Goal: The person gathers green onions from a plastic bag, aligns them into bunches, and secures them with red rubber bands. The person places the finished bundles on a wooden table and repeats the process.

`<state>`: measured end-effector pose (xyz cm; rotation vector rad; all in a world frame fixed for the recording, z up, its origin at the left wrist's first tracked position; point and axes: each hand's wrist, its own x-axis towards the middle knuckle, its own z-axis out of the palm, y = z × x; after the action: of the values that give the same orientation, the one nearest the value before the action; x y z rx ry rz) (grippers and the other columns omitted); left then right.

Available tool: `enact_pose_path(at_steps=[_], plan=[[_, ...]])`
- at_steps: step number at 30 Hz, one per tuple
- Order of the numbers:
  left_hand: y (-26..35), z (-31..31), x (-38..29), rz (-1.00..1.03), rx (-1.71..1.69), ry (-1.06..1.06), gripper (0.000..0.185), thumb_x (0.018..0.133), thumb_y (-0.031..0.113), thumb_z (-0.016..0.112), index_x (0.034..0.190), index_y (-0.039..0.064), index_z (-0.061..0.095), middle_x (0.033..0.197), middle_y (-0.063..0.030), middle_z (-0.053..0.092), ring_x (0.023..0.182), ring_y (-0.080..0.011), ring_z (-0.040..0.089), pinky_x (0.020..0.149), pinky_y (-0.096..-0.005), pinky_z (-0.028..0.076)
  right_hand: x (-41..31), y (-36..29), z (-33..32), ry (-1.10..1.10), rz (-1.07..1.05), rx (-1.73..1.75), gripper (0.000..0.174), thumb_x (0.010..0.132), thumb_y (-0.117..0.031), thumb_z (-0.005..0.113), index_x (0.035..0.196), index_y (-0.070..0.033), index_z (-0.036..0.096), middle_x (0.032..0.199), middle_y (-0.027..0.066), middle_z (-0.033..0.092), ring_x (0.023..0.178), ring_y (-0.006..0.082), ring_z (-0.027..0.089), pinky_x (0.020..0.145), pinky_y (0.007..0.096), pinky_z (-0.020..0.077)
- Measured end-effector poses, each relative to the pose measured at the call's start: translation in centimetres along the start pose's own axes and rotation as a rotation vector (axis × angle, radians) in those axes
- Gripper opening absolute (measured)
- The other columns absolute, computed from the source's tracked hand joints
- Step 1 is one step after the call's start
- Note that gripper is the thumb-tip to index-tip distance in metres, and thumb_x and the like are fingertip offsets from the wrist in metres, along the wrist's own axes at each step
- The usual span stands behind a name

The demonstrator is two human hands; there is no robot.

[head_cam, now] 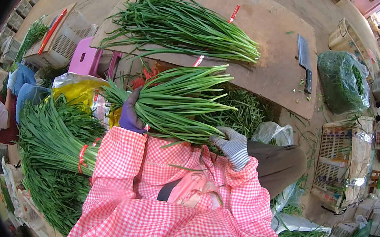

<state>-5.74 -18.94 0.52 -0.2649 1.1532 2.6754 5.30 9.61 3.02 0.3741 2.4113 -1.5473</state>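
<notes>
My left hand, in a purple glove, is wrapped around the leafy part of a bunch of garlic chives. The pale stem ends fan out to the right above my lap. In a grey-striped glove, my right hand pinches the lowest stem ends of this bunch. Beyond it, a larger pile of chives lies on the wooden board, stems pointing right. A cleaver with a black handle rests at the board's right side. Two red tape strips show near the pile.
Banded chives are heaped at my left, beside a yellow plastic bag and a pink stool. Loose greens lie under the board's near edge. A plastic bag of greens and a crate stand right. Another person's arm shows far left.
</notes>
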Motion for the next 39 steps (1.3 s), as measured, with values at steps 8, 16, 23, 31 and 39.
enact_pose_path(at_steps=[8, 16, 23, 31, 39], plan=[[-0.2, -0.3, 0.4, -0.093, -0.148, 0.030, 0.034, 0.094, 0.017, 0.037, 0.118, -0.004, 0.047, 0.113, -0.0171, 0.056, 0.100, -0.0274, 0.057, 0.089, -0.0392, 0.046, -0.9, 1.4, 0.3, -0.007, -0.084, -0.048, 0.027, 0.071, -0.024, 0.067, 0.089, -0.004, 0.063, 0.076, 0.0131, 0.063, 0.067, 0.0219, 0.062, 0.062, 0.0313, 0.0495], [1.0, -0.1, 0.1, -0.098, -0.135, 0.026, 0.038, 0.094, 0.020, 0.032, 0.123, -0.003, 0.043, 0.119, -0.0184, 0.052, 0.107, -0.0300, 0.053, 0.094, -0.0417, 0.043, -2.3, 6.6, -8.9, 0.237, 0.203, -0.736, 0.019, 0.070, -0.024, 0.059, 0.079, -0.007, 0.062, 0.084, 0.0165, 0.062, 0.079, 0.0331, 0.059, 0.073, 0.0391, 0.0478], [0.4, -1.2, 0.8, -0.135, -0.189, 0.061, 0.041, 0.095, 0.024, 0.029, 0.126, 0.000, 0.041, 0.123, -0.0181, 0.050, 0.111, -0.0324, 0.050, 0.097, -0.0452, 0.039, -2.6, 5.9, -7.2, 0.228, -0.056, -0.389, 0.042, 0.078, -0.035, 0.061, 0.108, -0.006, 0.060, 0.102, 0.0172, 0.061, 0.095, 0.0305, 0.059, 0.083, 0.0348, 0.0465], [0.1, -1.9, 0.7, -0.183, -0.246, 0.076, 0.042, 0.095, 0.027, 0.029, 0.125, 0.002, 0.043, 0.122, -0.0181, 0.051, 0.109, -0.0334, 0.050, 0.096, -0.0475, 0.040, 0.1, 4.2, 4.0, 0.090, -0.071, 0.277, 0.032, 0.087, -0.029, 0.055, 0.091, 0.002, 0.063, 0.072, 0.0083, 0.063, 0.054, 0.0116, 0.049, 0.050, 0.0283, 0.0400], [0.0, -1.9, 0.3, -0.186, -0.407, -0.334, 0.041, 0.096, 0.024, 0.026, 0.124, 0.000, 0.043, 0.121, -0.0182, 0.051, 0.109, -0.0324, 0.051, 0.095, -0.0450, 0.041, -0.1, 7.5, 2.4, 0.318, -0.161, -0.274, 0.022, 0.076, -0.022, 0.062, 0.085, -0.003, 0.066, 0.080, 0.0159, 0.064, 0.068, 0.0286, 0.062, 0.064, 0.0364, 0.0490]])
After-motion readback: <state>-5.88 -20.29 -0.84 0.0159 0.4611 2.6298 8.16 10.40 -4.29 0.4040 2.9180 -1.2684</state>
